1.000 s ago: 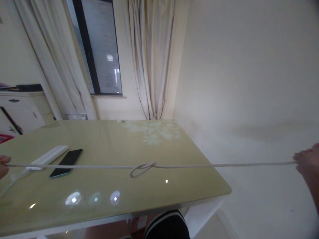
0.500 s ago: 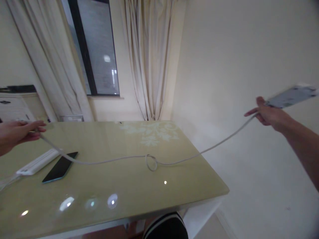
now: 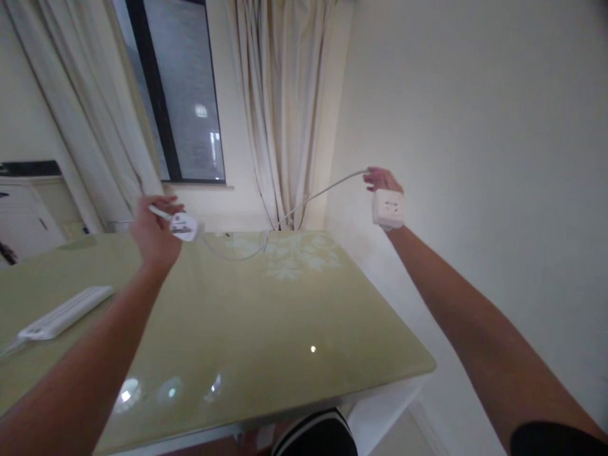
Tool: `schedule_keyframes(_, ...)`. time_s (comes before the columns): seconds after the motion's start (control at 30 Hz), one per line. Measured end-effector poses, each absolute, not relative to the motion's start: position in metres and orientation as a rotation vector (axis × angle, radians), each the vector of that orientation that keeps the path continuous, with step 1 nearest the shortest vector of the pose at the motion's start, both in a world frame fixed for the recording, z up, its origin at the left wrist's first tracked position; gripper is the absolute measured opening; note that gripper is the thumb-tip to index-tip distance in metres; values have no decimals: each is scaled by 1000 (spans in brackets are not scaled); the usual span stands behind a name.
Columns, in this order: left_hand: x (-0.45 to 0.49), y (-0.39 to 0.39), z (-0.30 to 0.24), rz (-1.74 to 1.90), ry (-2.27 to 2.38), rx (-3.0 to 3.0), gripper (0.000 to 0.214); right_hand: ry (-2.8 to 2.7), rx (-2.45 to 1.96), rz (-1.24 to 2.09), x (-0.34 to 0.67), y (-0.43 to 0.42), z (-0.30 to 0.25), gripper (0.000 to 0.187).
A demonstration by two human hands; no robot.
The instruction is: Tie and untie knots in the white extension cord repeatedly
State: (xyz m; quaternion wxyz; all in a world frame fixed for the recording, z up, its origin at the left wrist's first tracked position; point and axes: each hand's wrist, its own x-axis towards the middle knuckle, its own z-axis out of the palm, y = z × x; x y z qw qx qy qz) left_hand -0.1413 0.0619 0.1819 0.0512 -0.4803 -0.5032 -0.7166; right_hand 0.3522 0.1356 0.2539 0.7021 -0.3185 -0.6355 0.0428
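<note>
My left hand (image 3: 159, 228) is raised over the far left of the table, closed round a white cord just behind its plug (image 3: 183, 227). My right hand (image 3: 384, 180), up in front of the wall, grips the other end of this extension cord. There a white power strip (image 3: 389, 209) shows its socket end toward me over my wrist. Between my hands the cord (image 3: 327, 190) sags, with a small bend or loop near its middle; its exact form is unclear.
Another white power strip (image 3: 66, 312) lies on the left of the glossy table (image 3: 266, 329). A pale wall (image 3: 465, 158) borders the table on the right. Curtains (image 3: 285, 114) and a window (image 3: 187, 88) are behind it.
Both hands have come inward and away from me, so the cord between them hangs slacker. The plug and the strip's socket end now face me. My left arm now covers the dark flat device.
</note>
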Motion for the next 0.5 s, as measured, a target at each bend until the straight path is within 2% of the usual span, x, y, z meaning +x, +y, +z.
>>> schedule_keyframes(0.1, -107, 63, 122, -2015, -1596, -1552, 17, -1475, -769, 169, 308, 129, 169, 50)
schedule_keyframes(0.2, -71, 61, 70, -1910, -1735, -1535, 25, -1395, -951, 354, 259, 123, 81, 64)
schedule_keyframes(0.3, -41, 59, 32, -1776, -1842, -1487, 26, -1443, -1092, 430, 218, 116, 11, 70)
schedule_keyframes(0.4, -23, 56, 7, -1822, -1916, -1650, 30, -1490, -1161, 305, 192, 106, -25, 71)
schedule_keyframes(0.5, -14, 51, -8, -1973, -1978, -1735, 32, -1682, -1182, 260, 183, 96, -33, 63)
